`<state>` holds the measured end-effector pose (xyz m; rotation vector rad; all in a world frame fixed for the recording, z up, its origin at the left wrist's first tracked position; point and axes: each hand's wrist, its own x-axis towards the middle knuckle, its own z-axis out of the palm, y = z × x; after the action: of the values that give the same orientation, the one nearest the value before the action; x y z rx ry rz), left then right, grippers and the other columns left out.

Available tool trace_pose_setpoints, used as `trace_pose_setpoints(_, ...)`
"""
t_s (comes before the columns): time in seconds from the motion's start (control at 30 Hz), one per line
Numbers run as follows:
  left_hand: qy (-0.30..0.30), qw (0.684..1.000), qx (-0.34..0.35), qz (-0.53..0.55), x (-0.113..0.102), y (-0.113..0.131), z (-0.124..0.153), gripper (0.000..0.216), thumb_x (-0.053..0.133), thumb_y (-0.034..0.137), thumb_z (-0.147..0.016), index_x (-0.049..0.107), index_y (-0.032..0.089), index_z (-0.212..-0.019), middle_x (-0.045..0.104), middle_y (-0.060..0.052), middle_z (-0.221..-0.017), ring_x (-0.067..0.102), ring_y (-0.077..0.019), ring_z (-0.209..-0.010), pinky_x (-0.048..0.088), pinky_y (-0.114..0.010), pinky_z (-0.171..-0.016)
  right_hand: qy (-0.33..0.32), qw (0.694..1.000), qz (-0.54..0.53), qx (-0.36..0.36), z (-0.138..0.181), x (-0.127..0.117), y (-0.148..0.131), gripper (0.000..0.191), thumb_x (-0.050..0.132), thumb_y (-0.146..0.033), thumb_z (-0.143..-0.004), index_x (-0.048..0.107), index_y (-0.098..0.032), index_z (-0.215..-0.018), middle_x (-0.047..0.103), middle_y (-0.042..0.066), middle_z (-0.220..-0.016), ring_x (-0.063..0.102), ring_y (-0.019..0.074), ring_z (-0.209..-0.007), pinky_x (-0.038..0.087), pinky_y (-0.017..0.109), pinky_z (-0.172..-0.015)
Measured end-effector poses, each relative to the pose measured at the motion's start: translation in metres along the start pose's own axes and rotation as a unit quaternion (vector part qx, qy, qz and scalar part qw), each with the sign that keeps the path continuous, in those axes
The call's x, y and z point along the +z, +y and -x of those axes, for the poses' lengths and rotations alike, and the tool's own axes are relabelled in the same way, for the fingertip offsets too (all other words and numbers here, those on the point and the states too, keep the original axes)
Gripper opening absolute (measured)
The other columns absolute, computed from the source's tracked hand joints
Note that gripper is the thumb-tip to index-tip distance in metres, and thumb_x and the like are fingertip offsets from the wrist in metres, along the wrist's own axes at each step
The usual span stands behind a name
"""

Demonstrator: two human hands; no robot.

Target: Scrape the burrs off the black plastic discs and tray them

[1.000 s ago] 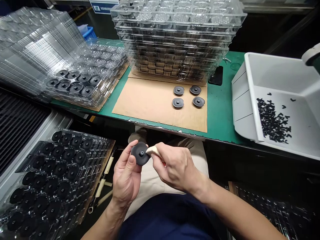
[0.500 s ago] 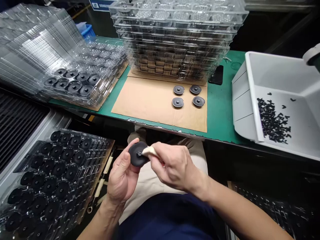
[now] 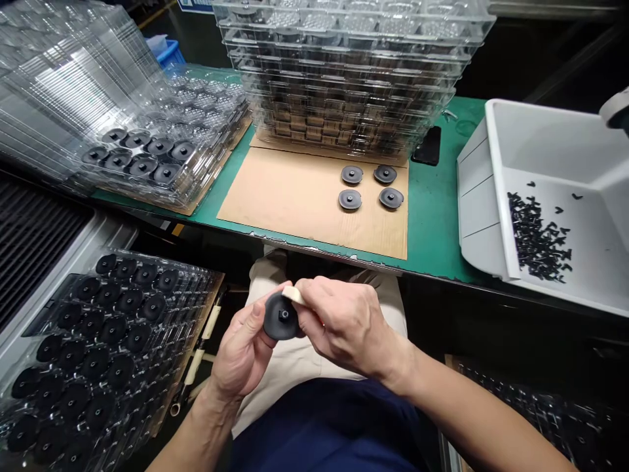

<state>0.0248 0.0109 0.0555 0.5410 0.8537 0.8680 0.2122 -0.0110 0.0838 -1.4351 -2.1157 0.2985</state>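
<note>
Over my lap, my left hand (image 3: 248, 351) grips a round black plastic disc (image 3: 278, 324) by its left edge, thumb in front and fingers behind. A small raised hub stands in the middle of the disc's face. My right hand (image 3: 344, 321) is closed at the disc's upper right edge. A cream finger cover (image 3: 293, 294) on it touches the rim. The curled fingers hide whatever else is inside that hand. Several similar black discs (image 3: 350, 200) lie ahead on a cardboard sheet (image 3: 280, 196).
Stacked clear trays (image 3: 354, 85) stand behind the cardboard. At left is an open clear tray (image 3: 196, 131) with several discs, and below it a filled tray (image 3: 113, 328). A white bin (image 3: 555, 131) at right holds small black pieces. A phone (image 3: 426, 147) lies beside it.
The disc has shifted slightly right and down and turned more toward me. The covered fingertip has moved from near the hub to the upper rim.
</note>
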Motion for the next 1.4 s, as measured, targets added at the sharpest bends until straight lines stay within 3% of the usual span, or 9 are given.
trace_pose_setpoints(0.1, -0.019, 1.0, -0.02, -0.003, -0.001, -0.002, 0.0, 0.039, 0.072, 0.046, -0.092, 0.081, 0.015, -0.113, 0.079, -0.014, -0.113, 0.071, -0.0311, -0.115, 0.059, -0.042, -0.101, -0.007, 0.999, 0.012, -0.042, -0.002, -0.002, 0.002, 0.021, 0.042, -0.026, -0.106, 0.061, -0.018, -0.1, 0.059, 0.001, -0.078, 0.052, 0.0144, -0.066, 0.03, 0.032, -0.061)
trace_pose_setpoints(0.3, 0.065, 0.996, 0.065, -0.002, 0.0, -0.004, 0.0, 0.042, 0.075, 0.046, -0.091, 0.077, 0.02, -0.123, 0.079, -0.009, -0.118, 0.074, -0.0181, -0.104, 0.059, -0.021, -0.091, -0.031, 0.998, -0.039, 0.045, 0.01, 0.002, 0.003, 0.016, 0.047, -0.025, -0.101, 0.053, -0.02, -0.087, 0.057, -0.003, -0.073, 0.049, 0.0116, -0.061, 0.028, 0.031, -0.06)
trace_pose_setpoints(0.4, 0.017, 1.0, 0.02, -0.006, -0.002, -0.006, 0.0, 0.039, 0.075, 0.046, -0.091, 0.08, 0.018, -0.118, 0.08, -0.011, -0.113, 0.075, -0.0211, -0.102, 0.062, -0.026, -0.089, -0.03, 0.999, -0.018, 0.027, 0.008, -0.002, 0.004, 0.015, 0.046, -0.025, -0.102, 0.057, -0.02, -0.093, 0.058, -0.001, -0.077, 0.051, 0.0129, -0.065, 0.029, 0.031, -0.061)
trace_pose_setpoints(0.53, -0.045, 0.998, -0.048, 0.002, -0.004, -0.005, -0.001, 0.039, 0.073, 0.048, -0.092, 0.082, 0.016, -0.112, 0.08, -0.013, -0.107, 0.076, -0.0268, -0.099, 0.064, -0.036, -0.088, -0.038, 0.997, 0.01, -0.065, -0.001, -0.01, 0.005, 0.02, 0.043, -0.025, -0.105, 0.06, -0.019, -0.098, 0.059, 0.0, -0.08, 0.05, 0.0145, -0.066, 0.028, 0.033, -0.061)
trace_pose_setpoints(0.77, 0.067, 0.996, 0.064, 0.004, 0.003, -0.005, -0.003, 0.042, 0.077, 0.046, -0.09, 0.078, 0.018, -0.122, 0.08, -0.01, -0.113, 0.076, -0.0178, -0.098, 0.061, -0.021, -0.086, -0.039, 0.998, -0.029, 0.04, 0.009, -0.002, 0.007, 0.015, 0.05, -0.022, -0.096, 0.049, -0.021, -0.081, 0.054, -0.004, -0.066, 0.044, 0.0108, -0.056, 0.023, 0.031, -0.056)
trace_pose_setpoints(0.9, 0.006, 1.0, 0.004, -0.004, -0.002, -0.008, -0.004, 0.038, 0.075, 0.046, -0.091, 0.08, 0.016, -0.113, 0.08, -0.011, -0.105, 0.076, -0.0233, -0.095, 0.065, -0.031, -0.085, -0.044, 0.999, -0.006, 0.015, 0.006, -0.005, 0.007, 0.014, 0.047, -0.024, -0.1, 0.054, -0.02, -0.089, 0.058, -0.002, -0.074, 0.048, 0.0125, -0.062, 0.024, 0.032, -0.058)
trace_pose_setpoints(1.07, -0.096, 0.988, -0.12, 0.018, -0.013, -0.004, -0.001, 0.037, 0.07, 0.05, -0.093, 0.08, 0.015, -0.091, 0.079, -0.013, -0.09, 0.077, -0.0338, -0.094, 0.065, -0.051, -0.084, -0.081, 0.987, 0.034, -0.134, -0.007, -0.018, 0.01, 0.015, 0.053, -0.033, -0.103, 0.059, -0.02, -0.098, 0.057, 0.001, -0.081, 0.046, 0.016, -0.067, 0.027, 0.034, -0.061)
trace_pose_setpoints(1.3, -0.084, 0.989, -0.114, 0.032, -0.007, -0.004, -0.004, 0.042, 0.067, 0.054, -0.093, 0.08, 0.014, -0.096, 0.079, -0.013, -0.091, 0.075, -0.035, -0.099, 0.065, -0.054, -0.086, -0.082, 0.99, 0.036, -0.11, -0.01, -0.019, 0.011, 0.015, 0.048, -0.027, -0.104, 0.061, -0.021, -0.097, 0.058, 0.001, -0.083, 0.045, 0.0157, -0.067, 0.026, 0.035, -0.061)
trace_pose_setpoints(1.4, -0.039, 0.997, -0.066, 0.032, -0.002, -0.004, -0.005, 0.042, 0.067, 0.055, -0.094, 0.08, 0.016, -0.106, 0.079, -0.012, -0.099, 0.075, -0.0318, -0.099, 0.063, -0.051, -0.092, -0.067, 0.993, 0.023, -0.091, -0.008, -0.016, 0.011, 0.016, 0.046, -0.024, -0.104, 0.062, -0.02, -0.101, 0.06, 0.001, -0.083, 0.048, 0.015, -0.068, 0.027, 0.034, -0.061)
